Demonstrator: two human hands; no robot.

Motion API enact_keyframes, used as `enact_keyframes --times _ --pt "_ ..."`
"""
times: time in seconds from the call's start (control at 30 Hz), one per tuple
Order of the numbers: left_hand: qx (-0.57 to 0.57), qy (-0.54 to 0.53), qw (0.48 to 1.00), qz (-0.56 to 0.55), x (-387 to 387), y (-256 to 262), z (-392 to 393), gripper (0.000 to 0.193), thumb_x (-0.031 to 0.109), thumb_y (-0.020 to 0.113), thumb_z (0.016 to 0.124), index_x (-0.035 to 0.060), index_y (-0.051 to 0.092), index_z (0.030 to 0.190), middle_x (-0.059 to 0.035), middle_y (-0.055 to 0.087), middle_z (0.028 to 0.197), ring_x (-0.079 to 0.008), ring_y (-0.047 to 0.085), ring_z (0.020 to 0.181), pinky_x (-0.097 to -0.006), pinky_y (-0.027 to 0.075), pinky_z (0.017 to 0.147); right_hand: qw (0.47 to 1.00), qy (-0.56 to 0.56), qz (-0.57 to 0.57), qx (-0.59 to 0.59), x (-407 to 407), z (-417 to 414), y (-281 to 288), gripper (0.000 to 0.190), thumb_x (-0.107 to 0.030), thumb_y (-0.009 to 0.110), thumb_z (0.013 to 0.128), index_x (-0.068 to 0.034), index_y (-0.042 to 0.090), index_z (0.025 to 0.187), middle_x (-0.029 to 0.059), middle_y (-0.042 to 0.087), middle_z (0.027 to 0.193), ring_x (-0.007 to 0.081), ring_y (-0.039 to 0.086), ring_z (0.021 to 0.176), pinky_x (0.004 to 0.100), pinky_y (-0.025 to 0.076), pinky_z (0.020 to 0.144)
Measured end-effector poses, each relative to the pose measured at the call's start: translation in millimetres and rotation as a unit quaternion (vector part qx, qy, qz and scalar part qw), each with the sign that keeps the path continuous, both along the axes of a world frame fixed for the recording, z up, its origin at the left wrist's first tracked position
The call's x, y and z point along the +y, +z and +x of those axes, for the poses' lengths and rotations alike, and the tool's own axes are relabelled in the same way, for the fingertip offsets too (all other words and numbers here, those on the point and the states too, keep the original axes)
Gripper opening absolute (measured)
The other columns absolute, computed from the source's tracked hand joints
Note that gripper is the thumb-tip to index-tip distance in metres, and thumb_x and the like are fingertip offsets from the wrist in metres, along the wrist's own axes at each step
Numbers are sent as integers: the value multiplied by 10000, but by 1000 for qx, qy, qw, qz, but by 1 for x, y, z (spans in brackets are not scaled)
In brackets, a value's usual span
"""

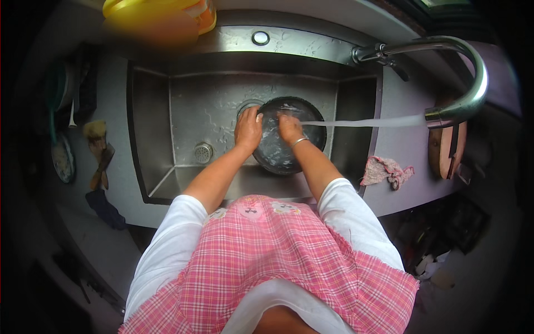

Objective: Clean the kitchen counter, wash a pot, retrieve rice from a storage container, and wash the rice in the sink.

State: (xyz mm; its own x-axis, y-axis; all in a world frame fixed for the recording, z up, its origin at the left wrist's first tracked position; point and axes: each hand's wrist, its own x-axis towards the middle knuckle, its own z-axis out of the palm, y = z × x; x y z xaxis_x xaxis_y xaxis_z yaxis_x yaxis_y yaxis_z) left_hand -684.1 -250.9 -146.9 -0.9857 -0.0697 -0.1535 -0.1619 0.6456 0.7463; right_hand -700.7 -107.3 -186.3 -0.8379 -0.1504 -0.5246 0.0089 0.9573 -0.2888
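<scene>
A dark round pan (273, 156) is tilted in the stainless steel sink (200, 104), its inside wet. My left hand (248, 130) grips the pan's left rim, fingers over the edge. Inside the pan, my right hand (290, 128) is bent against the surface; its fingertips are blurred, and whether it holds anything cannot be told. A bracelet circles the right wrist. From the curved chrome faucet (457, 110), a stream of water (363, 122) runs to the right hand. The sink's drain shows partly behind the pan and left hand.
A metal strainer (203, 152) lies at the sink's lower left. A pink-edged cloth (386, 172) rests on the right counter, near a wooden board (442, 150). Left of the sink are a brush (96, 133), a dark cloth (104, 208) and a lidded dish (63, 158). A yellow container (154, 21) stands behind.
</scene>
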Motion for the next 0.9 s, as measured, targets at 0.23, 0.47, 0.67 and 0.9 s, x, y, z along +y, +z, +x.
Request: enact_keyframes --times 0.23,0.47,0.67,0.9 --pt "5 19 1000 13 -2 -4 2 226 126 455 814 20 482 1012 -171 518 992 -351 469 947 -387 375 817 990 97 58 -81 26 44 18 191 -83 451 766 -41 575 906 186 538 999 319 556 887 390 469 730" --pt "1 15 1000 -3 2 -2 1 236 123 461 809 26 478 1023 -173 519 997 -349 472 948 -391 376 820 987 160 9 -17 -29 21 8 196 -105 433 776 -34 612 814 192 576 890 312 592 772 391 478 681" --pt "5 12 1000 8 -3 -10 4 243 115 486 787 74 477 1026 -130 517 1000 -326 458 965 -397 379 819 998 46 19 33 25 -4 -14 192 -138 429 781 -59 603 803 160 599 823 310 593 761 405 478 668" --pt "-21 41 998 32 2 -2 2 263 104 490 773 23 474 1023 -168 523 1001 -328 485 958 -377 382 824 988 135 63 -43 10 68 12 234 -41 444 749 -33 576 943 154 581 931 320 557 898 403 470 718"
